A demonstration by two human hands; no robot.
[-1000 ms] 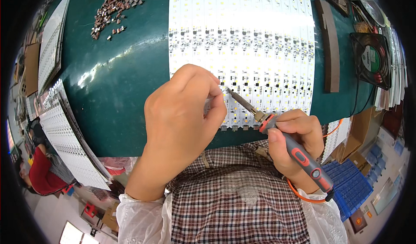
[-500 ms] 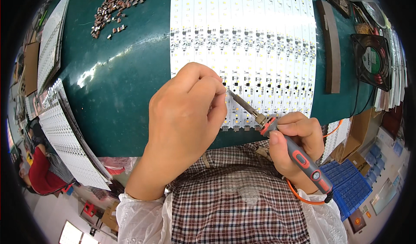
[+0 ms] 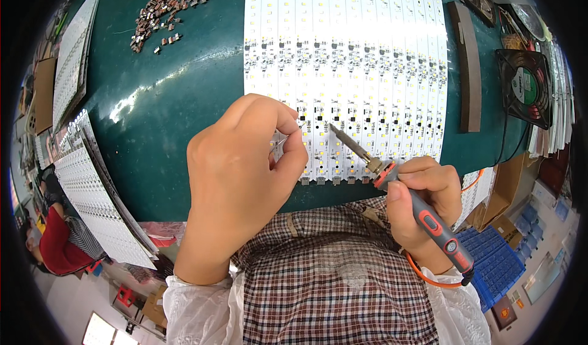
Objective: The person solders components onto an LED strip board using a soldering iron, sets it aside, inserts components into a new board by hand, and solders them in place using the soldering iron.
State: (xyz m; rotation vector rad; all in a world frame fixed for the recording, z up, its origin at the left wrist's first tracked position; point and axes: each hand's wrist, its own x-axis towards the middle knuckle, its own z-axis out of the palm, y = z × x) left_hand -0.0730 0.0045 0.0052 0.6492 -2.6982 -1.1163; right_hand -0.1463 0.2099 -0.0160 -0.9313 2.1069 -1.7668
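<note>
A panel of white LED circuit-board strips (image 3: 349, 88), dotted with small yellow LEDs and black chips, lies before me on the green table. My right hand (image 3: 425, 201) grips a grey and red soldering iron (image 3: 436, 230) by its handle. The iron's tip points up and left, at or just above the strips' lower chip row. Over the panel's lower left part, my left hand (image 3: 236, 152) pinches a thin wire that looks like solder (image 3: 281, 142) between thumb and forefinger. The wire's end lies apart from the iron's tip.
Small metal-and-brown connector pieces (image 3: 165, 14) are heaped at the far left. A brown bar (image 3: 467, 66) and a black fan (image 3: 525, 88) stand right of the panel. More strip panels (image 3: 101, 189) lean at the left, where a person in red sits beyond.
My left hand has drawn back to the left, away from the iron. The soldering iron has shifted slightly right, and so has the strip panel.
</note>
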